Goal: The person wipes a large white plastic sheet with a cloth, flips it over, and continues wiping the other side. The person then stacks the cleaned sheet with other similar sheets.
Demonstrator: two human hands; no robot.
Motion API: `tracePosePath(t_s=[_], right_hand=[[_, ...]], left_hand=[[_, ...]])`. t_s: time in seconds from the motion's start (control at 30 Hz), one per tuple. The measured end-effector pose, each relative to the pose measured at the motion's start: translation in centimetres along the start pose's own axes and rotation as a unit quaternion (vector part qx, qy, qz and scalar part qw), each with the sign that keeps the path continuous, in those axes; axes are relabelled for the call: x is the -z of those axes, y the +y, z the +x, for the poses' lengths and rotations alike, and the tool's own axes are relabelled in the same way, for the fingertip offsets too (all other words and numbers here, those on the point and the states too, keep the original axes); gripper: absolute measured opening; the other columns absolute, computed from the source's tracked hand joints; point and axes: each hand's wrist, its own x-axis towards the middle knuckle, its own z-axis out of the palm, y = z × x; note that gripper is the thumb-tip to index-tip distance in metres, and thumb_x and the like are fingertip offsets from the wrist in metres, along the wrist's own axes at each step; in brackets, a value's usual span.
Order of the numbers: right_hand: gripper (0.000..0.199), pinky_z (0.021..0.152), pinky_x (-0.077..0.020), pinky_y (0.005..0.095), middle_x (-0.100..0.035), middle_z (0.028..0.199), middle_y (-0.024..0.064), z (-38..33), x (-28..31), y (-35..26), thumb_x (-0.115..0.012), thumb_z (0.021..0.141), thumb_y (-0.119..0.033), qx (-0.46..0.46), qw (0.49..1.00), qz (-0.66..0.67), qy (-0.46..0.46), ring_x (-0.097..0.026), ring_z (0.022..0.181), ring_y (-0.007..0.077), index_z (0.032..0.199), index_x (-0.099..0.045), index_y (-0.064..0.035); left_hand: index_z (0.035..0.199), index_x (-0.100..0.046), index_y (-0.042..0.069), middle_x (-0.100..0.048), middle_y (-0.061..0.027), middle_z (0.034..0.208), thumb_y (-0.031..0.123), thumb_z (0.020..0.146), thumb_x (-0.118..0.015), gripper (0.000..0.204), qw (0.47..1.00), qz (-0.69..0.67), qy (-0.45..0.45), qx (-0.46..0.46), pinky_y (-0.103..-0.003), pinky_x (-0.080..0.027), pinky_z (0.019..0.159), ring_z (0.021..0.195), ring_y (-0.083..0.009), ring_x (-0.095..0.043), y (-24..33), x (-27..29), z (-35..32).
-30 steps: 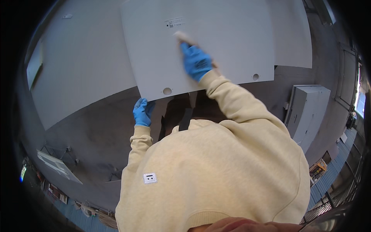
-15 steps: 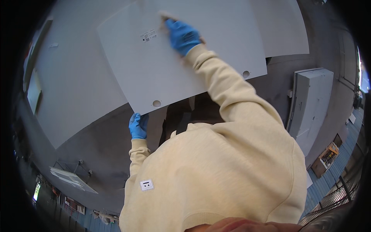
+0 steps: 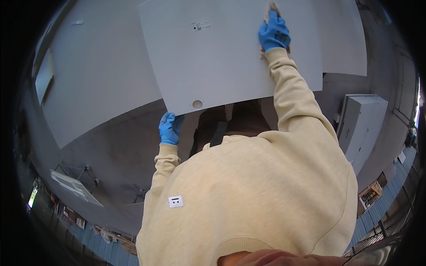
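A large white panel (image 3: 217, 66) lies in front of me, with a printed label (image 3: 201, 25) and a round hole (image 3: 197, 104) close to its near edge. My right hand (image 3: 274, 34), in a blue glove, is closed over a pale cloth (image 3: 273, 7) and rests with it on the right part of the panel. Parts of the cloth stick out past the fingers and below the palm. My left hand (image 3: 169, 129), gloved in blue too, has its fingers bent round the panel's near left corner. Its thumb shows only partly.
Broad white sheets (image 3: 102, 75) extend beneath and beside the panel, left and right. To the right stands a grey-white cabinet-like box (image 3: 361, 128). At the lower left, more pale panels (image 3: 75, 188) lean on a metal frame. An orange-and-wood crate (image 3: 370, 195) is at the far right.
My right hand has swept the cloth rightward across the panel, away from the label. My left hand stays at the corner. The whole view has shifted, and the panel sits further right and higher.
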Motion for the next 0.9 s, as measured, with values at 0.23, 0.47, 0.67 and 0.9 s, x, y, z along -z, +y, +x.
tracePosePath(t_s=[0.23, 0.47, 0.67, 0.9], right_hand=[[0.036, 0.077, -0.0579, 0.0527, -0.067, 0.105, 0.0166, -8.1, -3.0, -17.6, -0.051, 0.101, -0.024, 0.17, 0.971, 0.073, -0.149, -0.069, 0.095, 0.0372, 0.137, -0.052, -0.0159], [0.051, 0.075, -0.0615, 0.0444, -0.068, 0.118, 0.012, -18.1, 1.0, -28.3, -0.066, 0.088, -0.014, 0.459, 0.827, 0.109, -0.305, -0.071, 0.1, 0.0274, 0.137, -0.052, -0.0067], [0.038, 0.08, -0.0592, 0.0468, -0.069, 0.114, 0.0134, -17.2, 2.7, -16.5, -0.059, 0.094, -0.02, 0.379, 0.849, 0.128, -0.344, -0.072, 0.092, 0.0318, 0.131, -0.058, -0.0109], [0.051, 0.08, -0.0549, 0.0536, -0.065, 0.107, 0.0246, -8.4, 8.3, 10.7, -0.062, 0.094, -0.022, 0.024, 0.995, 0.064, -0.079, -0.065, 0.093, 0.045, 0.144, -0.053, -0.0134]], left_hand=[[0.128, -0.059, 0.004, -0.07, -0.0173, 0.119, 0.014, 0.098, -0.069, 0.034, 1.0, -0.025, -0.002, -0.01, -0.053, -0.057, 0.1, 0.107, -0.0357, -0.07, -0.9, 0.9, 0.4], [0.135, -0.058, 0.006, -0.068, -0.0131, 0.125, 0.029, 0.102, -0.063, 0.04, 0.986, -0.156, -0.048, 0.026, -0.049, -0.054, 0.103, 0.113, -0.0316, -0.067, -1.7, 2.0, 1.1], [0.138, -0.058, 0.008, -0.065, -0.0091, 0.132, 0.04, 0.104, -0.059, 0.047, 0.993, -0.114, -0.012, 0.022, -0.048, -0.051, 0.106, 0.119, -0.0292, -0.063, -0.5, -0.8, 2.0], [0.136, -0.06, 0.004, -0.066, -0.0099, 0.13, 0.03, 0.104, -0.058, 0.041, 0.999, 0.008, 0.022, -0.035, -0.046, -0.055, 0.101, 0.116, -0.0274, -0.065, 0.3, 0.0, 3.4]])
